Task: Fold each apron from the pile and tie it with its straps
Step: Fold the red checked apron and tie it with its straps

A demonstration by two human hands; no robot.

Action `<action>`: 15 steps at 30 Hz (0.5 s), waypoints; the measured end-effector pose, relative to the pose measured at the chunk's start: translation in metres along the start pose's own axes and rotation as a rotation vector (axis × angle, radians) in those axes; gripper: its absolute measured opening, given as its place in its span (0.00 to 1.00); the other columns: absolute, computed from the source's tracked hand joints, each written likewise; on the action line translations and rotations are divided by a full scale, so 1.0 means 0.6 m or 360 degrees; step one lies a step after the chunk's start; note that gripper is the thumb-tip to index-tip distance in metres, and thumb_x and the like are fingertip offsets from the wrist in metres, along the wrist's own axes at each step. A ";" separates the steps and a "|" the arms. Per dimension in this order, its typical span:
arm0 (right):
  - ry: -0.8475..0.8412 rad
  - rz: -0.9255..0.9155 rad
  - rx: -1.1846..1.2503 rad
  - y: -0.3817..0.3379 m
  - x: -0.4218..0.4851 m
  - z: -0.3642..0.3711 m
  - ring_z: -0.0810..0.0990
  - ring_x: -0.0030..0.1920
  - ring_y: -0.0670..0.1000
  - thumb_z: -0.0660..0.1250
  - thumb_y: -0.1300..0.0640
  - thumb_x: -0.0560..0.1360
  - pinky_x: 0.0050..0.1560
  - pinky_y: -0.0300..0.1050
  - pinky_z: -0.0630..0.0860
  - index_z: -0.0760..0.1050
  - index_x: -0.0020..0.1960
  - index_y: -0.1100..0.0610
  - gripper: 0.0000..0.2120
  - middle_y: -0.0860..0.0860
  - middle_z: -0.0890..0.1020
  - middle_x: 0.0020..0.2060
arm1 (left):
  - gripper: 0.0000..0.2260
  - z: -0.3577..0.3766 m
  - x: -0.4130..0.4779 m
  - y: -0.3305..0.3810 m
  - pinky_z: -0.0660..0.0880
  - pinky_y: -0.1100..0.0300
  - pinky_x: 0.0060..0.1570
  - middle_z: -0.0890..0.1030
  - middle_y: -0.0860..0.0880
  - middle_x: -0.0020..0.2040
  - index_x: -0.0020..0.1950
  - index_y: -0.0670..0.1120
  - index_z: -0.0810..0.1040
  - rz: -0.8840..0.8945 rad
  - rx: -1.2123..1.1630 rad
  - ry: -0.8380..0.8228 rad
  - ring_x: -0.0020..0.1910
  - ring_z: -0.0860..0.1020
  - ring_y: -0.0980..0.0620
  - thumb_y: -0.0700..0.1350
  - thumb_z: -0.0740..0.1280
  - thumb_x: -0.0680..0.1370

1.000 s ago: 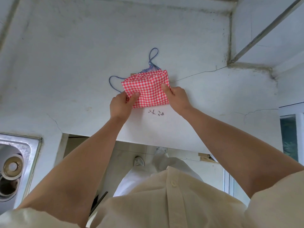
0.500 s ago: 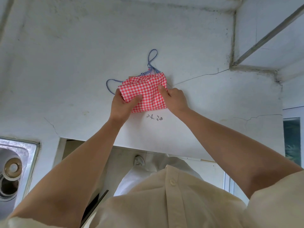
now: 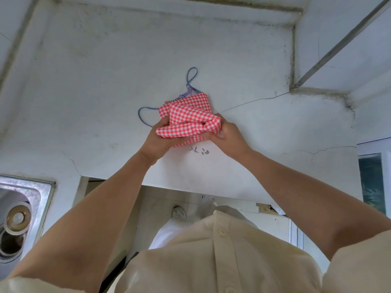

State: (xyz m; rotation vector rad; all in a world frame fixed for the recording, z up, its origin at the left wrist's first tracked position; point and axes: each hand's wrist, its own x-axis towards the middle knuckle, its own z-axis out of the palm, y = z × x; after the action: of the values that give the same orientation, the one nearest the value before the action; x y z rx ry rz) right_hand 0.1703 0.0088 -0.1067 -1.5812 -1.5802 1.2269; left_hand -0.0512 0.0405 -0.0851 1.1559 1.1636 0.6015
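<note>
On the cracked white stone desk (image 3: 95, 92), near its front edge, the red-and-white checked cloth apron (image 3: 188, 115) is mid-fold, a bundle with its long axis running left to right. The left hand (image 3: 156, 142) and right hand (image 3: 229, 138) each clutch an end. Its blue-and-white striped cord straps (image 3: 186, 94) trail toward the wall; tying them likely follows.
</note>
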 end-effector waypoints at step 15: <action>0.0022 0.0603 -0.0491 -0.022 0.095 0.018 0.72 0.34 0.49 0.50 0.38 0.82 0.38 0.45 0.67 0.63 0.34 0.51 0.24 0.48 0.72 0.31 | 0.20 0.031 0.012 -0.013 0.70 0.50 0.61 0.74 0.42 0.62 0.64 0.41 0.71 0.0555 0.1371 0.1162 0.61 0.73 0.43 0.49 0.67 0.77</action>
State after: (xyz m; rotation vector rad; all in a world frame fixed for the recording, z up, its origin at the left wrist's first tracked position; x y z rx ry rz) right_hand 0.1475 0.0638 -0.1107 -2.1585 -1.5642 1.1954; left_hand -0.0329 0.0369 -0.0960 1.9865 1.9675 0.8589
